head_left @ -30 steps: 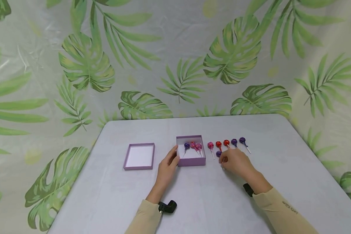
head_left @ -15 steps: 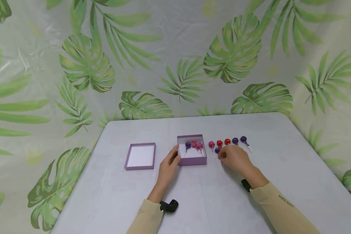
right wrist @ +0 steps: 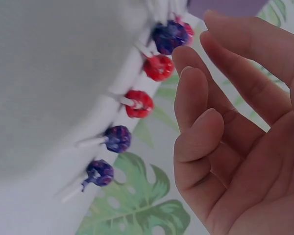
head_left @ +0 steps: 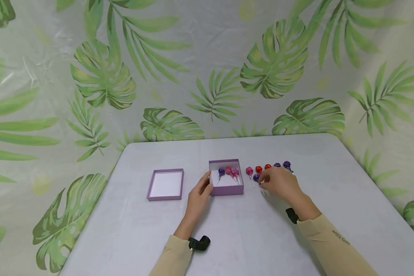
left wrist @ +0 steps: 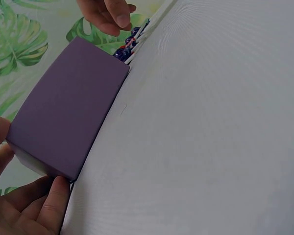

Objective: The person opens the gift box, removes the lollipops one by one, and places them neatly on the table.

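My left hand (head_left: pixel 198 194) holds the left front corner of a purple open box (head_left: pixel 226 190), its lower fingers curled against the bottom corner in the left wrist view. Inside the box lie a purple lollipop (head_left: pixel 221 171) and several pink or red ones (head_left: pixel 235 172). Over the row to the right, my right hand (head_left: pixel 279 185) has loosely bent fingers, with thumb and index finger apart and nothing between them in the right wrist view. Just beyond its fingertips a purple lollipop (right wrist: pixel 169 37) lies on the table, in front of a pink lollipop (head_left: pixel 249 171).
The shallow purple-rimmed lid (head_left: pixel 165 198) lies to the left of the box, showing its white inside. Two red lollipops (right wrist: pixel 139 104) and two purple lollipops (right wrist: pixel 117 139) extend the row to the right. A leaf-patterned cloth (head_left: pixel 212 94) hangs behind the white table (head_left: pixel 227 237).
The nearest purple lollipop has shifted slightly back and left. My right hand has risen a little and covers more of the row. My left hand stays at the box.
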{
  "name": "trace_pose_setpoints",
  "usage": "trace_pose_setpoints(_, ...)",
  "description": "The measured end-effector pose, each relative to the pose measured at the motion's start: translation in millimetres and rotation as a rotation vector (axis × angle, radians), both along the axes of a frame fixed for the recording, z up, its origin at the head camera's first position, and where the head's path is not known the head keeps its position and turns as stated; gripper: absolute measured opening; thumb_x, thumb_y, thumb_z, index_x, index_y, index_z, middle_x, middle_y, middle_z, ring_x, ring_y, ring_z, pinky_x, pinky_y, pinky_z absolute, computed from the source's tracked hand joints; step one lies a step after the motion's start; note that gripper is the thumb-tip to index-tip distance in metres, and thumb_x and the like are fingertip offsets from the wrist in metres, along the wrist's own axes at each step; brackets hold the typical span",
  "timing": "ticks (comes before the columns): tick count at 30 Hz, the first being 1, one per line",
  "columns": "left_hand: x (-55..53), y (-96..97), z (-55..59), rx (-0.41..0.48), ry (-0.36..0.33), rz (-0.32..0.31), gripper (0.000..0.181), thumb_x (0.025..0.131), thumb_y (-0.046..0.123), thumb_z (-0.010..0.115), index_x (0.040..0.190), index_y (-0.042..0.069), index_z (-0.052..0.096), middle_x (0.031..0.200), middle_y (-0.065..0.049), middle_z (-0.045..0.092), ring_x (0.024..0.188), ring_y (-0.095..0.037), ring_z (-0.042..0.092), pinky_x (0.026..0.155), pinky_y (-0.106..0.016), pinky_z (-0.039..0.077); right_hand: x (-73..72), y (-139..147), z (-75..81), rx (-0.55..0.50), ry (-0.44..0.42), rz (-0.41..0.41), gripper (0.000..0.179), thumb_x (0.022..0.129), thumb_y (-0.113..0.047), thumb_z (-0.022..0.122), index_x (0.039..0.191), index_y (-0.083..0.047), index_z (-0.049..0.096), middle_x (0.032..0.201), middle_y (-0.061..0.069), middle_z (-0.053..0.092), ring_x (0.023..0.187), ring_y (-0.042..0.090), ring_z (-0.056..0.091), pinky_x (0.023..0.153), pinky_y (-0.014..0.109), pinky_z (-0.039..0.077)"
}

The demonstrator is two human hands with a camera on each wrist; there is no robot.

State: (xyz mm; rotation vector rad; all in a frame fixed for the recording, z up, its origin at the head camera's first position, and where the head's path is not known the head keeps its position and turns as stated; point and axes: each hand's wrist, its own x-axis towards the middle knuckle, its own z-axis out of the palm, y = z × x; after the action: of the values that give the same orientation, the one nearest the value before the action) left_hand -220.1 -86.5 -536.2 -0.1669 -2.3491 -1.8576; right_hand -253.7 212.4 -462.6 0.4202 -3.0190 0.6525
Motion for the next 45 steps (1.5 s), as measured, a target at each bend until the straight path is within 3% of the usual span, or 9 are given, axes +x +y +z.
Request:
trace_pose_setpoints(6, -0.2, 1.0, 2.7, -0.006, -0.019, 0.004, 0.046, 0.105, 0.024, 0.056, 0.151, 0.025, 0.049, 0.147, -0.012, 0.052, 0.135, -0.025, 0.049, 0.106, -0.039, 0.045, 0.1, -4.0, 13.1, -0.027, -0.005, -0.007, 0.014, 0.084, -0.016, 0.079, 0.097, -0.012, 0.079, 0.086, -0.001, 0.068, 0.077, 0.02, 0.06, 0.058, 0.036, 0.05)
trace_pose_setpoints(9, 8.1, 1.3, 20.6, -0.023, -0.007, 0.0, 0.046, 0.105, 0.016, 0.054, 0.151, 0.015, 0.049, 0.146, -0.018, 0.053, 0.134, -0.03, 0.05, 0.106, -0.041, 0.046, -0.9, -10.0, 19.9, -0.049, 0.014, 0.004, 0.017, 0.085, -0.017, 0.078, 0.1, -0.011, 0.079, 0.09, 0.0, 0.071, 0.082, 0.022, 0.064, 0.061, 0.04, 0.053)
trace_pose_setpoints(12, 16.4, 1.0, 37.7, -0.026, 0.002, -0.004, 0.045, 0.105, 0.014, 0.054, 0.15, 0.013, 0.05, 0.145, -0.017, 0.053, 0.134, -0.03, 0.051, 0.106, -0.038, 0.046, -2.9, -17.6, 25.8, -0.069, 0.039, 0.022, 0.018, 0.084, -0.018, 0.078, 0.101, -0.014, 0.079, 0.09, -0.002, 0.072, 0.082, 0.021, 0.064, 0.06, 0.038, 0.053)
trace_pose_setpoints(14, 19.5, 0.6, 42.0, -0.018, 0.016, -0.006, 0.045, 0.105, 0.014, 0.055, 0.15, 0.012, 0.05, 0.145, -0.017, 0.053, 0.134, -0.029, 0.051, 0.106, -0.037, 0.046, -4.0, -22.5, 28.4, -0.082, 0.051, 0.027, 0.017, 0.084, -0.017, 0.078, 0.101, -0.015, 0.079, 0.09, -0.002, 0.072, 0.079, 0.02, 0.063, 0.059, 0.036, 0.051)
trace_pose_setpoints(26, 21.9, 2.4, 42.9, -0.014, -0.005, -0.022, 0.046, 0.105, 0.017, 0.055, 0.15, 0.013, 0.049, 0.145, -0.019, 0.053, 0.133, -0.028, 0.051, 0.106, -0.038, 0.046, -9.7, -57.3, 38.6, -0.152, 0.029, 0.109, 0.026, 0.084, -0.017, 0.079, 0.11, -0.014, 0.078, 0.102, 0.005, 0.073, 0.08, 0.017, 0.062, 0.066, 0.036, 0.052)
trace_pose_setpoints(30, 21.2, 2.7, 41.8, -0.005, 0.012, -0.022, 0.046, 0.104, 0.015, 0.056, 0.15, 0.012, 0.05, 0.143, -0.021, 0.054, 0.131, -0.029, 0.053, 0.104, -0.039, 0.048, -16.3, -71.3, 38.7, -0.172, 0.038, 0.134, 0.027, 0.083, -0.016, 0.081, 0.11, -0.013, 0.078, 0.106, 0.006, 0.074, 0.079, 0.017, 0.062, 0.065, 0.035, 0.052)
trace_pose_setpoints(34, 20.3, 2.8, 40.0, 0.001, 0.021, -0.025, 0.046, 0.104, 0.015, 0.056, 0.15, 0.013, 0.05, 0.143, -0.022, 0.054, 0.131, -0.029, 0.053, 0.104, -0.039, 0.048, -25.2, -86.9, 36.9, -0.18, -0.01, 0.153, 0.029, 0.084, -0.016, 0.082, 0.113, -0.013, 0.078, 0.108, 0.007, 0.074, 0.08, 0.017, 0.061, 0.068, 0.035, 0.052)
trace_pose_setpoints(40, 19.3, 2.4, 37.5, -0.005, 0.029, -0.024, 0.046, 0.105, 0.015, 0.056, 0.15, 0.012, 0.05, 0.144, -0.021, 0.053, 0.132, -0.029, 0.053, 0.105, -0.04, 0.047, -42.2, -103.1, 25.2, -0.135, -0.076, 0.206, 0.036, 0.084, -0.011, 0.08, 0.12, -0.013, 0.076, 0.113, 0.004, 0.073, 0.095, 0.021, 0.064, 0.08, 0.04, 0.054)
trace_pose_setpoints(45, 19.9, 3.2, 38.0, 0.011, 0.016, -0.014, 0.045, 0.104, 0.013, 0.056, 0.149, 0.011, 0.051, 0.143, -0.021, 0.055, 0.131, -0.029, 0.054, 0.104, -0.039, 0.048, -49.6, -110.2, 15.4, -0.043, -0.05, 0.235, 0.041, 0.083, -0.009, 0.081, 0.123, -0.014, 0.074, 0.116, 0.002, 0.073, 0.101, 0.019, 0.064, 0.086, 0.041, 0.054)
